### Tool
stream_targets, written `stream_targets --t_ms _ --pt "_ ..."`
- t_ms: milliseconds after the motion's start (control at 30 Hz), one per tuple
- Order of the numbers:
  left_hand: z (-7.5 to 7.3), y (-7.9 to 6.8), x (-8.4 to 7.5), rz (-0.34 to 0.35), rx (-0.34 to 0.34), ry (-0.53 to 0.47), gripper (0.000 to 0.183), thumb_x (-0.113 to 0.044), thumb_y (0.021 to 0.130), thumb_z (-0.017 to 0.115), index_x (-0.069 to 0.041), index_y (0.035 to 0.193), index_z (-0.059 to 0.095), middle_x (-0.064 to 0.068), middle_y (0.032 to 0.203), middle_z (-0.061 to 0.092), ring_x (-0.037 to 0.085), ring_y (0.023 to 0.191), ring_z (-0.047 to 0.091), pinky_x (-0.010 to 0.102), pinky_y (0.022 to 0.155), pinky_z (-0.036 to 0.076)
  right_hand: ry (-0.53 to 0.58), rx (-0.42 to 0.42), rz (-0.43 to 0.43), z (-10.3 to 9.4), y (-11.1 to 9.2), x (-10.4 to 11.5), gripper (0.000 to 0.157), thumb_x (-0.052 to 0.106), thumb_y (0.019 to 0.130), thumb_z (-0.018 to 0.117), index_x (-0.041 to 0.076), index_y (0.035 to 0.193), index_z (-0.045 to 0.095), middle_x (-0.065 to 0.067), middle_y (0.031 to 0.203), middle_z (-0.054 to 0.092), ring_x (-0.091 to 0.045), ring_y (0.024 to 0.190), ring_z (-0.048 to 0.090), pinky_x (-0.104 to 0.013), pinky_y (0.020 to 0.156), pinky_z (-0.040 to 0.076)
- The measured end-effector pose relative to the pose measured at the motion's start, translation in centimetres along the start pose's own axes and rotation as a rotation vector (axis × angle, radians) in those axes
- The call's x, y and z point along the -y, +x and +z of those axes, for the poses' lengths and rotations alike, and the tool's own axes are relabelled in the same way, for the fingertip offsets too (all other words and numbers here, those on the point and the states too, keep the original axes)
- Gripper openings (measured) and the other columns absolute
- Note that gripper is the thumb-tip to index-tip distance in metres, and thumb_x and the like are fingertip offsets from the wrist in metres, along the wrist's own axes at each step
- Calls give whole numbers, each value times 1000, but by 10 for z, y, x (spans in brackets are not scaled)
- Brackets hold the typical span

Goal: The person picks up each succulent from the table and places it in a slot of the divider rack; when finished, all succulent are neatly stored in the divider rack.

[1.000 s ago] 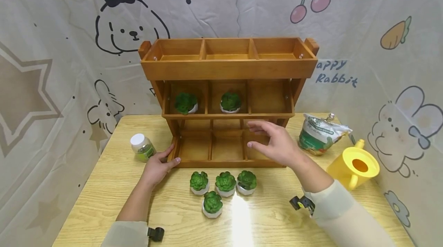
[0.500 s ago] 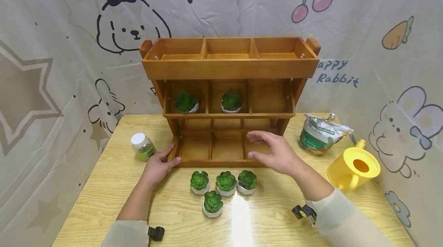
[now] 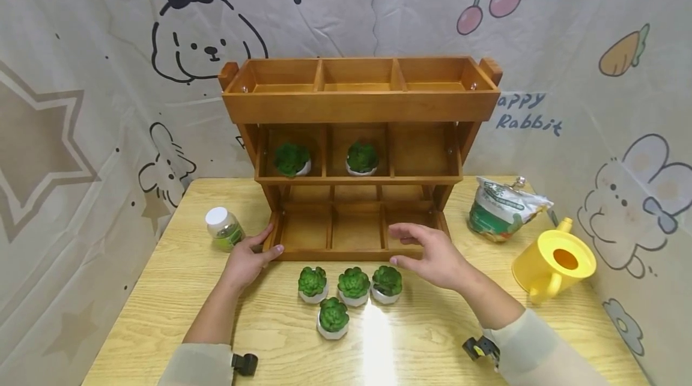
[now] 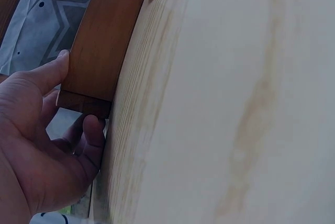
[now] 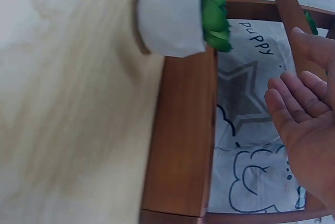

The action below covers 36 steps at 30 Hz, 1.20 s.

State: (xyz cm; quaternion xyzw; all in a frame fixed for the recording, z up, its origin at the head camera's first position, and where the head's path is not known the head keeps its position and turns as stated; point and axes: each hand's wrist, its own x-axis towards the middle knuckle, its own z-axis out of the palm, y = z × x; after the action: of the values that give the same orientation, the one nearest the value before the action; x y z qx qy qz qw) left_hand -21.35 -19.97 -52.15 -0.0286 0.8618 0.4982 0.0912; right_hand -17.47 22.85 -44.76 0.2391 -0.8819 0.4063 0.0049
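A three-tier wooden planter shelf [image 3: 361, 108] stands on the table. My left hand [image 3: 245, 263] grips its lower left corner; in the left wrist view the thumb lies on the front board [image 4: 102, 41] and the fingers curl at the end. My right hand [image 3: 432, 257] is in the air before the bottom tier's right compartment, fingers apart from the thumb, holding nothing. Several small potted succulents stand before the shelf, the rightmost succulent [image 3: 386, 283] nearest my right hand. In the right wrist view a white pot [image 5: 171, 17] stands close by the open palm.
Two more succulents sit in the middle tier, one on the left [image 3: 292, 159] and one in the centre [image 3: 361, 158]. A white-lidded jar [image 3: 224, 230] stands at left. A green and white bag [image 3: 500, 211] and a yellow watering can [image 3: 546, 263] are at right.
My right hand has come down and slightly nearer, from the upper part of the bottom tier to its front edge, close to the rightmost succulent. My left hand stays on the shelf corner.
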Motion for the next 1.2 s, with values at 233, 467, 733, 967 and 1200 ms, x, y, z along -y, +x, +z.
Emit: stream_targets --t_ms 233,467,733,967,1200 --pt "1 1 1 9 0 -5 75 -41 94 78 -22 159 45 19 165 34 41 154 23 57 124 21 32 13 10 11 -9 -6 57 24 87 87 10 137 65 -4 130 70 -28 116 68 -46 100 55" --pt "1 0 1 6 2 -13 74 -40 94 78 -23 158 46 16 165 35 39 154 24 56 124 21 38 99 42 17 -16 -10 68 45 86 85 16 143 61 2 137 67 -23 125 64 -51 106 50" --pt "0 -1 0 3 3 -10 75 -41 94 78 -23 158 45 16 164 36 39 154 24 56 124 20 32 218 40 28 -22 -16 82 47 83 86 8 149 55 -8 145 61 -33 123 64 -53 107 49" --pt "1 0 1 0 6 -17 74 -40 94 78 -23 158 46 17 164 35 39 155 22 56 125 19 5 253 78 33 -24 -17 93 44 75 93 12 152 52 -8 148 59 -37 124 62 -57 108 46" --pt "1 0 1 -2 7 -23 74 -41 94 78 -24 158 45 17 165 34 39 155 21 57 125 18 1 296 118 36 -24 -21 98 41 72 95 14 154 50 -6 147 60 -32 131 58 -55 113 42"
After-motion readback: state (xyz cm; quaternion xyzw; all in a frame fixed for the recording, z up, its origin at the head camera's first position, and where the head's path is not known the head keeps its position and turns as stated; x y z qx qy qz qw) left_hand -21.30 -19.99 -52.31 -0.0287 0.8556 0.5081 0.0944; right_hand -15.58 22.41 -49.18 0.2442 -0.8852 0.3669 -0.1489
